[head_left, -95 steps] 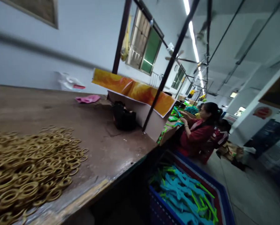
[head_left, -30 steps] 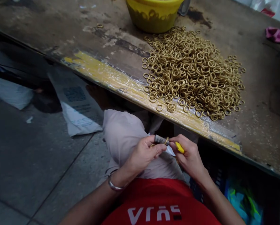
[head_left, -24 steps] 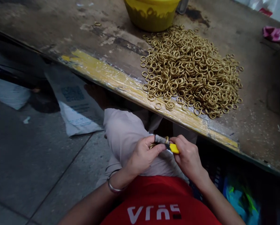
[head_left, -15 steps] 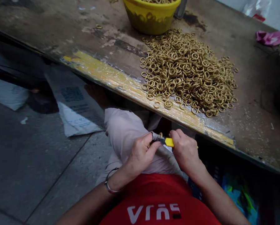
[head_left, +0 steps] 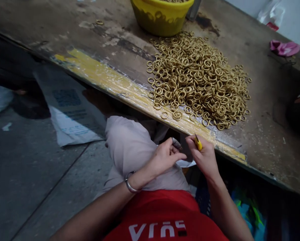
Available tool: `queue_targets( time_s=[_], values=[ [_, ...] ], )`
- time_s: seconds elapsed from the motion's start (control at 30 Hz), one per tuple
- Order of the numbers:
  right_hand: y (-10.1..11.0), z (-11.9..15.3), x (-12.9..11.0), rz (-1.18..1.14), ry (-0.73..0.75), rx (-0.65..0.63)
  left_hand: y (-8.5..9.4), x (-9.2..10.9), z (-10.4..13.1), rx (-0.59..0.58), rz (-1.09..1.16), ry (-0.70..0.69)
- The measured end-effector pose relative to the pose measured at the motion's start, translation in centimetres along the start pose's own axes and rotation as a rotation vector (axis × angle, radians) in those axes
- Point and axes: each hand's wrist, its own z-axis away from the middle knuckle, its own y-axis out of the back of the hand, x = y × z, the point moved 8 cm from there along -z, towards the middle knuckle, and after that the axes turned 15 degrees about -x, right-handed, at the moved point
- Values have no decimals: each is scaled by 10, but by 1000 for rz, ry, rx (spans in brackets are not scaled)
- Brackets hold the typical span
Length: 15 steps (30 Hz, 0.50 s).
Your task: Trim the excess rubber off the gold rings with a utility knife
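Observation:
My left hand [head_left: 167, 154] is over my lap, its thumb apart from the curled fingers. Grey wrapping [head_left: 176, 144] covers one of its fingertips, and nothing shows in its grasp. Close by on the right, my right hand [head_left: 205, 155] is closed around a yellow-handled utility knife [head_left: 198, 143], its dark tip pointing up and left. Beyond both hands, a large heap of gold-coloured rings [head_left: 202, 80] lies on the worktable [head_left: 124, 20]. A few rings rest near the table's taped front edge.
A yellow basin [head_left: 162, 20] with more rings stands behind the heap. A pink cloth [head_left: 285, 48] lies at the far right. The taped table edge [head_left: 109, 77] runs diagonally beyond my knees. A printed white sack [head_left: 71, 113] stands on the floor at left.
My hands have drawn slightly apart, and the knife has turned from pointing left to pointing upward. The ring seen between my hands no longer shows. My left thumb has parted from the fingers.

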Motion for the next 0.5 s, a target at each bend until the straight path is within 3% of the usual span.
queue_targets(
  time_s=[0.17,0.23,0.33,0.5],
  values=[
    [-12,3,5,-188,19,-40,-9,-9,4,-213,821,45],
    [-18,1,3,-199,41,-91,-8,-6,9,-256,990,24],
    [-24,-2,-3,-188,71,-132,-2,-5,16,-237,999,-15],
    [-38,-2,-18,-142,109,-190,14,-3,28,-43,938,-83]
  ],
)
